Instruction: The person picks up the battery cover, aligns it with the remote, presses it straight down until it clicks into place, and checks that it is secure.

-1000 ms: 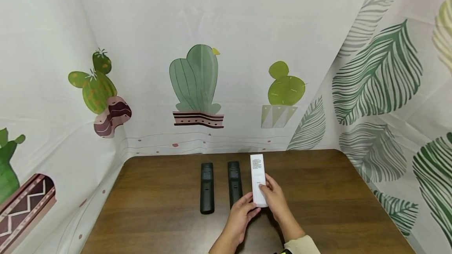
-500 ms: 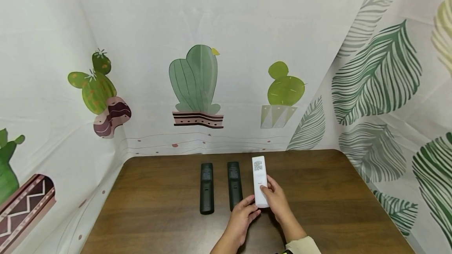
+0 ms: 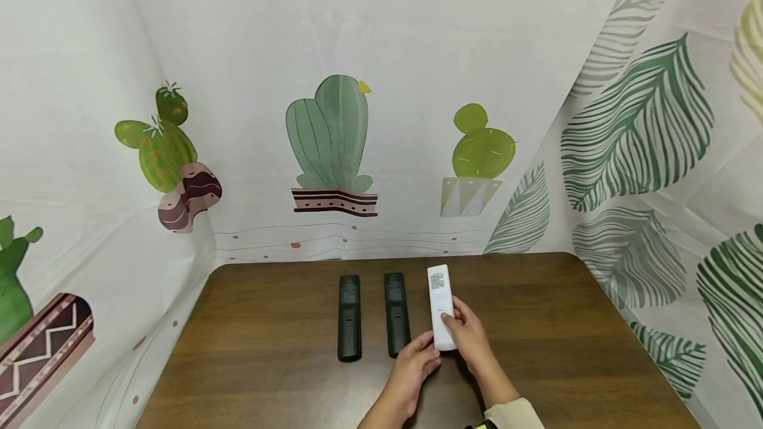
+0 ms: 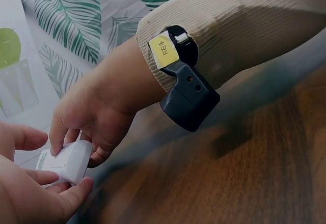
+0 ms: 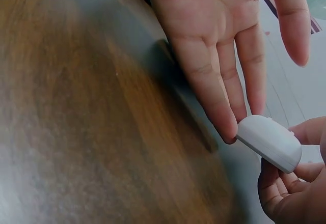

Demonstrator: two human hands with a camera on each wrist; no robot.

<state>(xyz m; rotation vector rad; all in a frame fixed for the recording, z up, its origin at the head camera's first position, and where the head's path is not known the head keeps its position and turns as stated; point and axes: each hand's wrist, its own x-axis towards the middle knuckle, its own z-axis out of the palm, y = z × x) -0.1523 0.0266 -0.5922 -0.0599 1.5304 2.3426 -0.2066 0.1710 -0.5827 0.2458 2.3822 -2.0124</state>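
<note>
A white remote control (image 3: 440, 296) lies back side up, a printed label near its far end, at the right of two black remotes. My right hand (image 3: 472, 343) grips its right side, the thumb pressing on the back cover. My left hand (image 3: 410, 373) is at the near left corner. Seen from the right wrist, the left hand's fingers (image 5: 214, 99) are fairly straight, their tips touching the remote's rounded end (image 5: 270, 142), while its thumb stands apart. The left wrist view has the right hand (image 4: 94, 114) curled over the remote.
Two black remotes, a left one (image 3: 349, 316) and a middle one (image 3: 396, 313), lie side by side, back side up, on the brown wooden table (image 3: 262, 343). The middle one lies close to my left hand. A white cloth (image 3: 405, 151) printed with cacti hangs behind the table.
The white remote has shifted slightly right and a little toward me, both hands moving with it. The middle black remote's near end has come into fuller view. Both black remotes stay put.
</note>
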